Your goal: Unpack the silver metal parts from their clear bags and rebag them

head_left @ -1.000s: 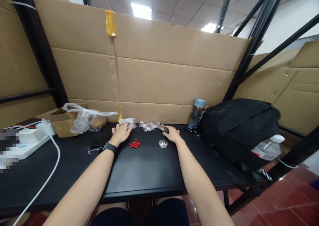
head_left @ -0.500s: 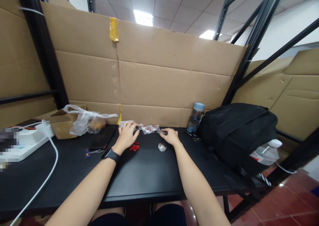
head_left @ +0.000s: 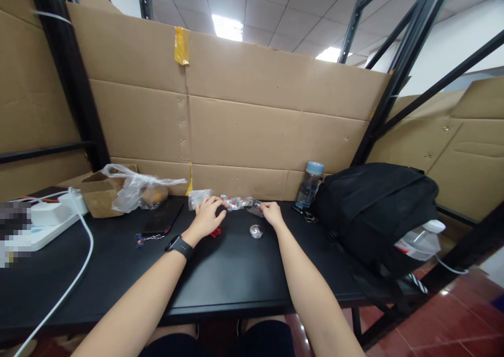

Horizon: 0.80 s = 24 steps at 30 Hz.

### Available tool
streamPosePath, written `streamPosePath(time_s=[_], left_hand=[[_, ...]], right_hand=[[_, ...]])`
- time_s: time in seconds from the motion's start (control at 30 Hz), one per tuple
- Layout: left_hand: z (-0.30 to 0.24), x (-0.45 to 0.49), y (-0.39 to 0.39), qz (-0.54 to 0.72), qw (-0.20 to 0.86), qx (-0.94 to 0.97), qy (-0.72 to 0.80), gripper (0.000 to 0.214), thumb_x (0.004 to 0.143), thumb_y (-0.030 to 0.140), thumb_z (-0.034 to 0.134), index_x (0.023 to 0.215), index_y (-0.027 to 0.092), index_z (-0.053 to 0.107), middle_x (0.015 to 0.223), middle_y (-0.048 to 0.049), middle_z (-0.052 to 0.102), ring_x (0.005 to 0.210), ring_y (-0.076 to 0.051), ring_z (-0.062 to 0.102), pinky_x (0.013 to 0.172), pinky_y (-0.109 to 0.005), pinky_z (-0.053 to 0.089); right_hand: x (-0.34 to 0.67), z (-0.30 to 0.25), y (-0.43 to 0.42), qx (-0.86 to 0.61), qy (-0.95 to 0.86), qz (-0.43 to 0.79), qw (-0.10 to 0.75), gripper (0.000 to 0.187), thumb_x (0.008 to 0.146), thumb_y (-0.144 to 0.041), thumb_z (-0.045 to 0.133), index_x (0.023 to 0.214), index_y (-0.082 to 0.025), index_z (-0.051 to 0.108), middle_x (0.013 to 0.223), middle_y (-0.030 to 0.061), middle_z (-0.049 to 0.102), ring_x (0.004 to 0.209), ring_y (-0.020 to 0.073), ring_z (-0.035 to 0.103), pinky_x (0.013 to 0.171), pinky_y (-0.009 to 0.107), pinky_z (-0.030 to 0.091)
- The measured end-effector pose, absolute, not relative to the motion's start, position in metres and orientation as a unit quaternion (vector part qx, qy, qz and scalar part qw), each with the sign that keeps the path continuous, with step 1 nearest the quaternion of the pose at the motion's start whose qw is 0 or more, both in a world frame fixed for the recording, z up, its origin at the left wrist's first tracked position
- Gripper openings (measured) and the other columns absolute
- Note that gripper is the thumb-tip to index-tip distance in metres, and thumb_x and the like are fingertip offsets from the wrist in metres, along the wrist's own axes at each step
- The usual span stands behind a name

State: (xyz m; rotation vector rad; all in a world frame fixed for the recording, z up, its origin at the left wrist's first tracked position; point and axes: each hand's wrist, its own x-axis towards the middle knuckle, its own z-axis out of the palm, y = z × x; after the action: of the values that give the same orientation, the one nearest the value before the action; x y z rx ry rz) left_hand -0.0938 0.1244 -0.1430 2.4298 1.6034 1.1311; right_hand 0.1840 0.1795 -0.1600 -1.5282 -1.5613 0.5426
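Observation:
My left hand, a dark watch at its wrist, hovers over the back of the black table, fingers apart and thumb spread. I see nothing held in it. Just behind it lies a clear plastic packet, and red pieces show partly beneath the palm. My right hand pinches the edge of a small clear packet with dark contents too small to name. Between the hands, several clear packets with red bits lie in a row. A round, shiny, clear item rests nearer to me.
A bottle with a blue lid and a black backpack stand on the right. At left are a dark flat case with a keychain, a plastic bag, a paper bag and a white power strip. Cardboard walls the back.
My left hand has shifted right and toward me, uncovering the packet behind it and covering more of the red pieces. The right hand's packet is now more visible.

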Motion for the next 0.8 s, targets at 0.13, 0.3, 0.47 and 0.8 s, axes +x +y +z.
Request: streamPosePath(time_s=[0.13, 0.3, 0.47, 0.8], left_hand=[[-0.142, -0.090, 0.120, 0.350, 0.054, 0.789, 0.502, 0.023, 0.092, 0.034, 0.050, 0.103, 0.028, 0.069, 0.108, -0.0038, 0.072, 0.114, -0.029, 0.055, 0.096, -0.046, 0.037], [-0.139, -0.082, 0.112, 0.355, 0.111, 0.796, 0.478, 0.029, 0.092, 0.049, 0.052, 0.110, 0.032, 0.067, 0.108, -0.0012, 0.074, 0.111, -0.027, 0.060, 0.100, -0.045, 0.036], [-0.133, -0.065, 0.110, 0.452, 0.237, 0.661, 0.550, 0.048, 0.091, 0.064, 0.045, 0.124, 0.029, 0.052, 0.094, -0.0022, 0.078, 0.106, -0.027, 0.068, 0.101, -0.046, 0.034], [-0.133, -0.059, 0.106, 0.435, 0.155, 0.635, 0.619, 0.046, 0.085, 0.041, 0.059, 0.125, 0.026, 0.045, 0.085, -0.0022, 0.078, 0.101, -0.029, 0.070, 0.095, -0.045, 0.032]], right_hand=[[0.170, -0.158, 0.178, -0.560, -0.592, 0.305, 0.493, 0.033, 0.081, -0.042, 0.059, 0.084, -0.016, 0.079, 0.079, 0.0066, 0.076, 0.082, 0.0250, 0.068, 0.071, 0.030, 0.051], [0.147, -0.152, 0.173, -0.488, -0.540, 0.409, 0.551, 0.033, 0.080, -0.040, 0.060, 0.089, -0.011, 0.075, 0.082, 0.0105, 0.075, 0.070, 0.0181, 0.068, 0.062, 0.026, 0.053], [0.127, -0.141, 0.158, -0.420, -0.481, 0.493, 0.590, 0.026, 0.075, -0.034, 0.071, 0.091, -0.014, 0.072, 0.087, 0.0093, 0.074, 0.070, 0.0160, 0.068, 0.064, 0.026, 0.055], [0.096, -0.150, 0.145, -0.412, -0.509, 0.487, 0.578, 0.043, 0.057, -0.017, 0.075, 0.098, -0.020, 0.063, 0.087, 0.0006, 0.069, 0.067, 0.0130, 0.064, 0.059, 0.025, 0.054]])
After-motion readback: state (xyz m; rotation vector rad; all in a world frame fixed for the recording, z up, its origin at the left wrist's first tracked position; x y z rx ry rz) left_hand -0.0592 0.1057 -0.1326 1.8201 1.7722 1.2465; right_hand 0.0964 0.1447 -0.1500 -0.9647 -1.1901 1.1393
